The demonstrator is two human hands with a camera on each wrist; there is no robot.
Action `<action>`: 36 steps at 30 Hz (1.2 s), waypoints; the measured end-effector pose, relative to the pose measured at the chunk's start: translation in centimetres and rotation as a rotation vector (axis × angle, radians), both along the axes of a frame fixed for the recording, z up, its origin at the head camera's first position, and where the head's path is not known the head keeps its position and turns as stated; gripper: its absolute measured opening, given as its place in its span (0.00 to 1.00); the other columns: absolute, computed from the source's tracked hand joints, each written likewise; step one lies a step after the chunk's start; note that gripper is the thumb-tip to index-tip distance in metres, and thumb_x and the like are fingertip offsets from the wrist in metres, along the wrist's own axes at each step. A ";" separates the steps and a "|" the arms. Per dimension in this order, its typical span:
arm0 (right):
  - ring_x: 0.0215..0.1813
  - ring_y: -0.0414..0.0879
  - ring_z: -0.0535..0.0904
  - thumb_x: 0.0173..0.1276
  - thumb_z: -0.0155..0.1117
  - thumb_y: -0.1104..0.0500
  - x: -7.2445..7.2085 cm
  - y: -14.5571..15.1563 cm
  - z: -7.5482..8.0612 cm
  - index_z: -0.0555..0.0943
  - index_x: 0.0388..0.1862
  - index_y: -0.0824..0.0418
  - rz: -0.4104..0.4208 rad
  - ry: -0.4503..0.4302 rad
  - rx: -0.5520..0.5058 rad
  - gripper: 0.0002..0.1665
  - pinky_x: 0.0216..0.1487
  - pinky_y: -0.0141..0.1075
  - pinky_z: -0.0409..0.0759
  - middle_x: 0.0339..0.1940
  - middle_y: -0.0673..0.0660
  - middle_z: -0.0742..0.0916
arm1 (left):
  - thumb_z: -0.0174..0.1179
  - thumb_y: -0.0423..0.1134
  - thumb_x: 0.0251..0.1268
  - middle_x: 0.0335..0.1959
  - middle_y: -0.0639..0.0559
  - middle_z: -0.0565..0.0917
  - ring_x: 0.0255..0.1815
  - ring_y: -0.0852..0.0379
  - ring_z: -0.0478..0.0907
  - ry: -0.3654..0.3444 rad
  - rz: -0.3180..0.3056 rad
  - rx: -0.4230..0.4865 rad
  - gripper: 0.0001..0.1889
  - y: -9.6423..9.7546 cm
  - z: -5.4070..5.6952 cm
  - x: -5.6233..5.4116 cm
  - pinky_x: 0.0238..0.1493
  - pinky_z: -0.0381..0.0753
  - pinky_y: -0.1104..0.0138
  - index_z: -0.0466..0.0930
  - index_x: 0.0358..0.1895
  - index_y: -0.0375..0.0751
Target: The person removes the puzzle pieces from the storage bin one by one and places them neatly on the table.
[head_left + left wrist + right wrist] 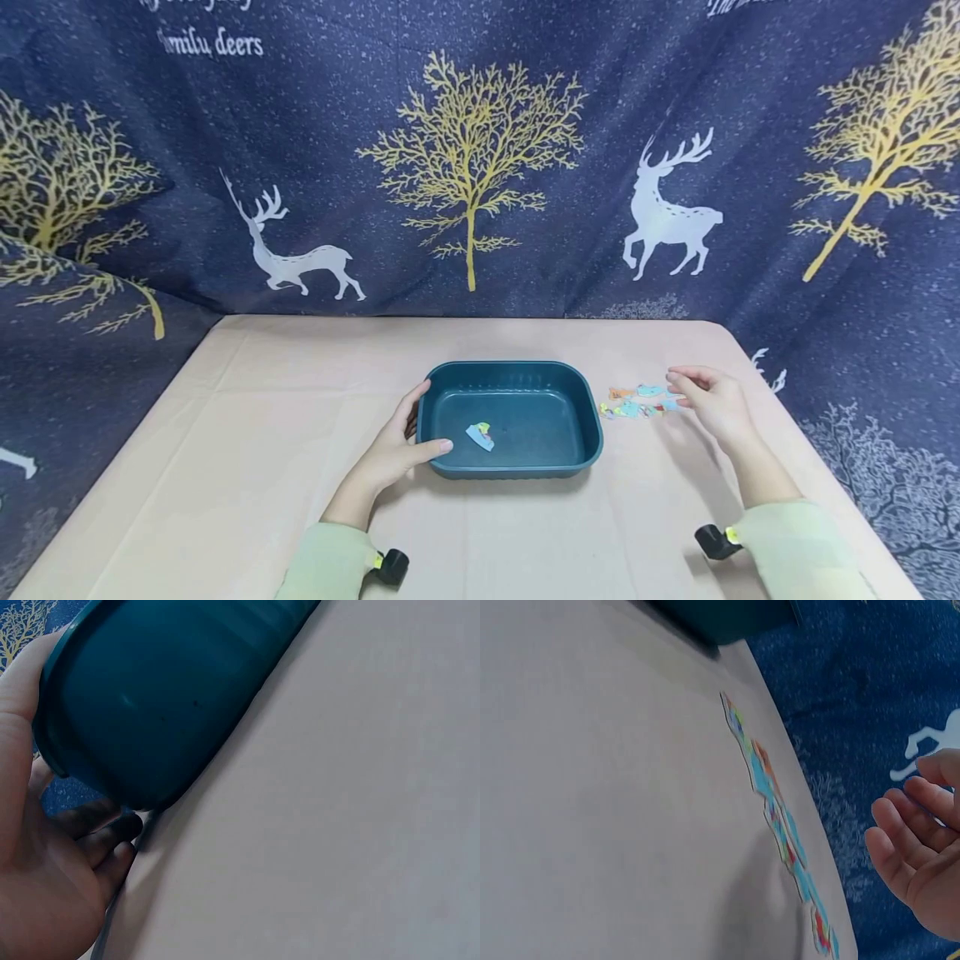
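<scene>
A dark teal rectangular basin (510,467) stands on the table. At its left end my left hand (396,450) grips the rim, thumb over the inside and fingers along the outer wall; the left wrist view shows this hand (52,877) against the basin's side. Inside lies one flat cut-out piece (481,436), light blue with yellow and red. Several similar colourful flat pieces (632,408) lie right of the basin, in a strip of pieces (759,771) in the right wrist view. Over their right end hovers my right hand (712,404), fingers loosely bent, nothing visible in its grasp.
A pale pink cloth covers the table (247,433). Behind it hangs a dark blue curtain (525,275) printed with white deer and golden trees. Black wrist cameras (392,568) sit below both green sleeves (798,542).
</scene>
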State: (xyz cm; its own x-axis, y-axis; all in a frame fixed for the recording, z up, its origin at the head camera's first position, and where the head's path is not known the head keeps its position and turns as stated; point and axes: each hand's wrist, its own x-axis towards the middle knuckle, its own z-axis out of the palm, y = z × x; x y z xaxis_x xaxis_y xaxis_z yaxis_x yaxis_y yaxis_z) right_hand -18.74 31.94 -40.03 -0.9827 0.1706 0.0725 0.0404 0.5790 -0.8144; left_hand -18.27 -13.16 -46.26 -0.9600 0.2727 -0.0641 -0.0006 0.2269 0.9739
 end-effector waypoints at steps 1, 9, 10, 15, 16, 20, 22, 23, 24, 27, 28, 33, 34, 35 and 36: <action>0.36 0.23 0.79 0.72 0.53 0.47 0.0 -0.3 0.0 0.73 0.58 0.73 0.010 0.003 -0.007 0.31 0.39 0.28 0.83 0.51 0.68 0.83 | 0.69 0.41 0.53 0.77 0.47 0.50 0.76 0.40 0.48 0.001 0.000 -0.001 0.47 0.0 0.0 0.0 0.72 0.52 0.46 0.48 0.73 0.64; 0.37 0.26 0.81 0.71 0.57 0.52 -0.4 -2.4 0.0 0.74 0.55 0.75 0.083 0.051 -0.079 0.27 0.40 0.33 0.84 0.40 0.50 0.88 | 0.69 0.41 0.53 0.77 0.47 0.50 0.76 0.41 0.49 0.004 -0.002 0.003 0.47 0.0 0.0 0.0 0.72 0.54 0.48 0.49 0.73 0.63; 0.36 0.27 0.82 0.70 0.57 0.53 -0.4 -2.7 0.0 0.75 0.55 0.76 0.091 0.056 -0.089 0.27 0.40 0.33 0.84 0.40 0.49 0.88 | 0.69 0.41 0.53 0.77 0.47 0.50 0.76 0.41 0.49 0.004 -0.001 0.002 0.47 0.0 0.0 0.0 0.72 0.54 0.48 0.49 0.73 0.63; 0.38 0.31 0.83 0.70 0.58 0.51 -0.5 -3.9 0.3 0.75 0.55 0.73 0.134 0.037 -0.090 0.27 0.40 0.32 0.84 0.41 0.52 0.87 | 0.69 0.41 0.53 0.77 0.48 0.50 0.76 0.41 0.49 0.008 0.001 -0.002 0.47 -0.1 0.0 0.0 0.72 0.55 0.48 0.49 0.73 0.65; 0.38 0.32 0.83 0.70 0.58 0.51 -0.6 -4.1 0.3 0.75 0.55 0.73 0.141 0.032 -0.087 0.27 0.41 0.32 0.84 0.41 0.53 0.87 | 0.69 0.41 0.53 0.77 0.48 0.50 0.76 0.41 0.49 0.009 0.001 -0.003 0.47 -0.1 0.0 0.0 0.72 0.55 0.48 0.49 0.73 0.65; 0.38 0.32 0.83 0.69 0.59 0.52 -0.5 -5.2 0.7 0.76 0.54 0.72 0.160 0.038 -0.091 0.25 0.41 0.33 0.84 0.41 0.51 0.87 | 0.69 0.42 0.53 0.77 0.48 0.51 0.76 0.42 0.49 0.013 0.004 -0.009 0.47 -0.1 0.0 0.0 0.72 0.54 0.47 0.49 0.73 0.65; 0.38 0.32 0.83 0.69 0.60 0.54 -0.5 -5.8 0.8 0.77 0.53 0.74 0.168 0.052 -0.106 0.24 0.41 0.33 0.84 0.43 0.59 0.87 | 0.69 0.42 0.53 0.76 0.48 0.51 0.76 0.42 0.49 0.013 0.003 -0.007 0.47 0.0 0.0 0.0 0.72 0.53 0.46 0.49 0.73 0.64; 0.38 0.32 0.83 0.69 0.60 0.55 -0.4 -6.0 0.9 0.77 0.53 0.74 0.174 0.053 -0.112 0.24 0.41 0.33 0.84 0.44 0.62 0.86 | 0.69 0.42 0.53 0.76 0.48 0.51 0.76 0.42 0.49 0.013 0.003 -0.004 0.47 0.0 0.0 0.0 0.72 0.53 0.46 0.49 0.73 0.64; 0.38 0.32 0.83 0.68 0.60 0.55 -0.4 -6.3 0.9 0.77 0.53 0.74 0.178 0.052 -0.120 0.24 0.41 0.32 0.84 0.45 0.64 0.86 | 0.69 0.41 0.53 0.76 0.48 0.51 0.76 0.42 0.49 0.013 0.002 -0.001 0.47 0.0 -0.1 0.0 0.72 0.53 0.46 0.49 0.73 0.64; 0.37 0.31 0.82 0.68 0.60 0.56 -0.4 -6.9 1.1 0.76 0.53 0.75 0.199 0.049 -0.148 0.23 0.41 0.33 0.84 0.47 0.69 0.85 | 0.69 0.41 0.53 0.76 0.47 0.52 0.76 0.42 0.50 0.014 0.001 0.004 0.47 0.0 -0.1 0.0 0.72 0.53 0.46 0.49 0.73 0.63; 0.37 0.31 0.82 0.68 0.60 0.56 -0.4 -7.2 1.1 0.76 0.53 0.75 0.207 0.047 -0.154 0.23 0.41 0.34 0.84 0.47 0.70 0.84 | 0.69 0.41 0.53 0.76 0.47 0.52 0.76 0.42 0.50 0.013 0.001 0.006 0.47 0.0 -0.1 0.0 0.72 0.53 0.46 0.49 0.73 0.64; 0.37 0.33 0.83 0.68 0.60 0.58 -0.6 -8.2 1.1 0.77 0.52 0.74 0.243 0.057 -0.162 0.21 0.41 0.35 0.84 0.46 0.70 0.84 | 0.69 0.41 0.53 0.77 0.48 0.51 0.76 0.42 0.49 0.011 0.002 0.003 0.47 0.0 -0.1 0.0 0.73 0.52 0.46 0.49 0.73 0.64; 0.37 0.33 0.83 0.68 0.60 0.57 -0.6 -8.4 1.1 0.77 0.52 0.74 0.249 0.057 -0.159 0.21 0.41 0.34 0.84 0.46 0.70 0.84 | 0.69 0.41 0.53 0.77 0.48 0.51 0.76 0.42 0.49 0.010 0.003 0.004 0.47 0.0 0.0 0.0 0.73 0.52 0.46 0.49 0.73 0.64; 0.38 0.34 0.83 0.68 0.60 0.57 -0.6 -8.6 1.1 0.78 0.52 0.74 0.254 0.056 -0.157 0.21 0.40 0.34 0.84 0.46 0.70 0.84 | 0.69 0.41 0.53 0.77 0.48 0.51 0.76 0.42 0.49 0.010 0.004 0.005 0.47 0.0 0.0 0.0 0.73 0.52 0.46 0.49 0.73 0.64; 0.38 0.34 0.83 0.68 0.60 0.57 -0.7 -8.8 1.1 0.78 0.52 0.73 0.259 0.055 -0.157 0.21 0.41 0.34 0.84 0.46 0.70 0.84 | 0.69 0.41 0.53 0.76 0.48 0.51 0.76 0.42 0.49 0.010 0.004 0.005 0.47 0.0 0.0 0.0 0.73 0.52 0.46 0.49 0.73 0.64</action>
